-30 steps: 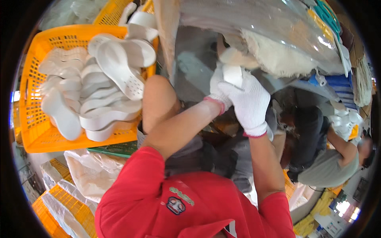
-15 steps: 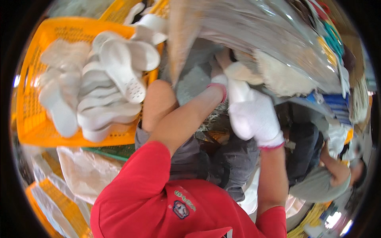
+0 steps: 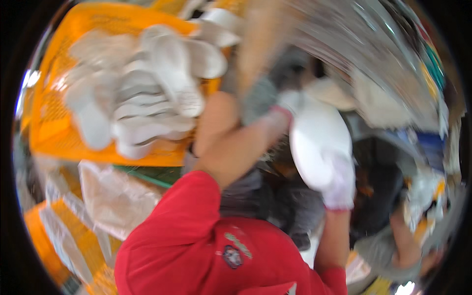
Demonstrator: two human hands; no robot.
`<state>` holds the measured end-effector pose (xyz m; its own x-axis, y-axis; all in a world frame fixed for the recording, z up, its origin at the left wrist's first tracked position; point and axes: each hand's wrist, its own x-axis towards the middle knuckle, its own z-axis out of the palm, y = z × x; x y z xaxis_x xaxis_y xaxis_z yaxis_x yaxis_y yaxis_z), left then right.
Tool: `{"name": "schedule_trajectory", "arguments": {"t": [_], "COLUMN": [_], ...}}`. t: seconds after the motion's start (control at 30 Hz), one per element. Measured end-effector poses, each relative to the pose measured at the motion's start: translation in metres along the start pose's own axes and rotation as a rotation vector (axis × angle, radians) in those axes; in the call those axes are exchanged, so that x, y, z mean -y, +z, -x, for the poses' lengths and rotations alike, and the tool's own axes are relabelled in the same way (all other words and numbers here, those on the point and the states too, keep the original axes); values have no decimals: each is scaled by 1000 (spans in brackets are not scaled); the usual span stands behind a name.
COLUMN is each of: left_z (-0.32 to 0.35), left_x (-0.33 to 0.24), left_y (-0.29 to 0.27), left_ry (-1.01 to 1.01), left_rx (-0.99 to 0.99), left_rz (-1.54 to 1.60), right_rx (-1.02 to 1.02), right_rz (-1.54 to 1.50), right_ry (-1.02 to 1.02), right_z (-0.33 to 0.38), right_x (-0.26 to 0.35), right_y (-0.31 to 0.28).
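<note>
A white shoe sole (image 3: pixel 317 135) is held up over my lap. Around its near end my gloved right hand (image 3: pixel 340 179) is closed. At its far end is my left hand (image 3: pixel 291 102), also in a white glove; its fingers are hidden and smeared by motion. Just beyond that hand, a cream-coloured flat piece (image 3: pixel 332 93) shows, its kind unclear. To my left, an orange plastic basket (image 3: pixel 46 142) holds a pile of white shoe soles (image 3: pixel 169 64), some lying flat and others stacked on edge.
Clear plastic sheeting (image 3: pixel 354 39) covers a heap at the far right, with pale fabric (image 3: pixel 381 103) below it. A second orange basket (image 3: pixel 42 236) and a whitish plastic bag (image 3: pixel 115 196) lie at the near left. Another person (image 3: pixel 393 250) sits at the right.
The view has shifted, so the basket sits further right and higher. The sole has turned to show its broad white face, and my left hand has moved slightly right in the picture.
</note>
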<state>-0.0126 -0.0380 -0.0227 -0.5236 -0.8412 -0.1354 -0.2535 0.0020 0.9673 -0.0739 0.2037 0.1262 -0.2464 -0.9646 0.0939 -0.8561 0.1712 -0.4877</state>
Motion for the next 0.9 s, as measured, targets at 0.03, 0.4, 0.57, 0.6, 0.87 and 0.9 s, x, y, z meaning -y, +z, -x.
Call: {"name": "schedule_trajectory", "arguments": {"t": [0.03,0.4,0.57,0.6,0.87,0.9], "left_z": [10,44,64,91,214,201], "left_x": [-6,18,24,0,-176,-168], "left_y": [-12,-346,-348,-344,-209,-184], "left_ry": [-41,-416,61,111,8,201], "left_rx": [-5,-745,-1187,-1133,694,486], "left_rz": [-23,-499,612,709,-613,-589], "right_rx": [92,183,203,175,94,33], "right_rz": [-155,-42,-359,-191,-1057,-1015], "right_ry": [267,654,549,471,522,523], "right_z": [1,201,182,166,29,30], "right_x": [-5,-66,-36,-18,90,87], "right_y": [-6,-43,-25,-19,-31,-44]}}
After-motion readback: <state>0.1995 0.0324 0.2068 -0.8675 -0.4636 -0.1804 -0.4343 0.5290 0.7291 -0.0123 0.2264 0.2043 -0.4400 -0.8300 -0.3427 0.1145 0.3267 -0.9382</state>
